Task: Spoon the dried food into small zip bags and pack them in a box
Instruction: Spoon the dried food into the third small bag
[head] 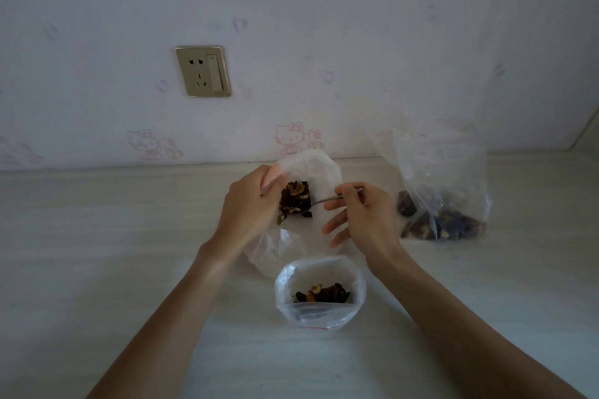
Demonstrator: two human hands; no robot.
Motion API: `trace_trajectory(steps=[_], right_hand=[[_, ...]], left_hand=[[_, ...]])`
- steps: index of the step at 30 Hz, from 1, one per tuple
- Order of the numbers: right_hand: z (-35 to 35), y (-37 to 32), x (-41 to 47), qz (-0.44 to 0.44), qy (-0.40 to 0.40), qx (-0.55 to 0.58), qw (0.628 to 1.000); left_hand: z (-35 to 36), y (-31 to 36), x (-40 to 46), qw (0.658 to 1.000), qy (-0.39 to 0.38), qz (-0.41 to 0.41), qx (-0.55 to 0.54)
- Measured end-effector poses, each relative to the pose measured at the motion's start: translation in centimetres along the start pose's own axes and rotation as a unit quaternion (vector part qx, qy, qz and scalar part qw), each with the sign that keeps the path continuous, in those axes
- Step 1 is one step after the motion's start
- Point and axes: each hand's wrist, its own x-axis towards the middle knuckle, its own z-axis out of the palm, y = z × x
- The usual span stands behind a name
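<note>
- The left hand [251,204] gripped the near-left rim of a small zip bag [319,172], fingers curled over the edge with the thumb against the plastic, holding its mouth open and raised above the table [97,253].
- Dried food [295,201], dark brown pieces with paler nut-like bits, sat inside that bag, just beside the left hand's fingers.
- The right hand [359,217] pinched the handle of a metal spoon [334,198] between thumb and forefinger; the remaining fingers were spread loosely below. The spoon's bowl end reached into the held bag at the food; the bowl itself could not be made out clearly.
- A second small zip bag [321,291] stood upright on the table nearer the person, between the two forearms, mouth open, with a small amount of dried food at its bottom and a red strip at its near edge.
- A large clear plastic bag [444,178] stood to the right, near the wall, apart from both hands, with dark dried food settled at its base.
- A wall socket [203,71] with a switch was mounted on the wallpapered wall [356,26] behind the table.
- No box was identifiable in the view.
</note>
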Motion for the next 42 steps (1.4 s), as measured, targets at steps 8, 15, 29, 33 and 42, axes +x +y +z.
trace_trajectory(steps=[8,15,29,33,42], right_hand=[[0.4,0.1,0.1,0.006,-0.021,-0.022,1.000],[0.2,0.1,0.0,0.007,-0.025,0.000,1.000],[-1.7,-0.7,-0.1,0.094,-0.071,0.120,0.986],[-2.5,-1.7,-0.4,0.080,-0.076,0.114,0.987],[-5.7,-4.7,-2.8,0.015,-0.106,0.128,0.986]], left_hand=[[0.8,-0.9,0.4,0.992,-0.054,-0.080,-0.076],[0.7,-1.4,0.2,0.991,-0.067,-0.075,-0.089],[-0.3,-0.4,0.0,0.989,0.007,-0.053,-0.136],[-1.4,0.1,-0.1,0.991,0.001,-0.059,-0.117],[-4.3,1.3,-3.7,0.998,0.060,0.019,-0.029]])
